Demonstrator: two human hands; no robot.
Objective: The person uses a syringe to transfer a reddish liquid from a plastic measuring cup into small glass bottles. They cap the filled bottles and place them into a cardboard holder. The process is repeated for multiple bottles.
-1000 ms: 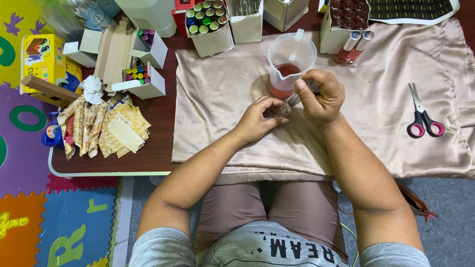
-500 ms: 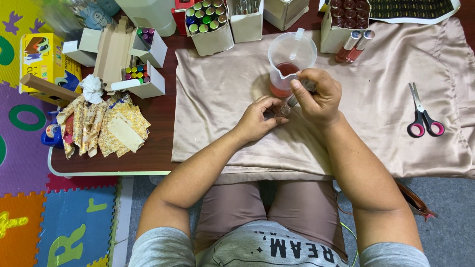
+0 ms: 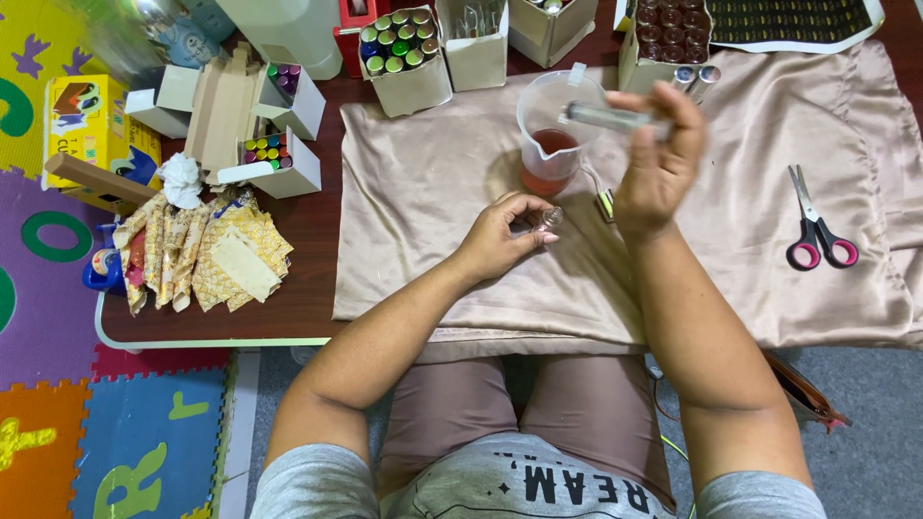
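**Syringe raised over the beaker, small vial pinched below**

Right hand (image 3: 656, 163) lifted above the beige satin cloth (image 3: 433, 192), fingers (image 3: 687, 120) closed around a slim clear plastic syringe (image 3: 611, 117), held roughly level and blurred, its far end over the rim of the clear plastic measuring beaker with red liquid (image 3: 553, 135). Beaker standing upright on the cloth, just left of those fingers, liquid filling only the lower part.

Left hand (image 3: 500, 235) resting low on the cloth, nearer the body, fingers (image 3: 527, 207) pinched narrow on a tiny clear glass vial (image 3: 550, 216), mouth pointing right. Between the two hands, flat on the cloth, a small metallic clip-like piece (image 3: 606, 204); too small to tell more.

Well to the right of the right fingers, red-handled scissors (image 3: 815, 231) lying shut on the cloth. Beyond the beaker, at the far edge of the dark wooden bench (image 3: 308, 231), an open cardboard box of green-capped bottles (image 3: 404, 53) and another open box of dark round-capped bottles (image 3: 668, 29). Far left of the left fingers, a heap of gold patterned fabric pouches (image 3: 197, 255), a crumpled white tissue (image 3: 181, 178), and small white boxes with coloured caps (image 3: 274, 154). Foam puzzle mat in bright colours (image 3: 58, 384) on the floor off the bench's left side.
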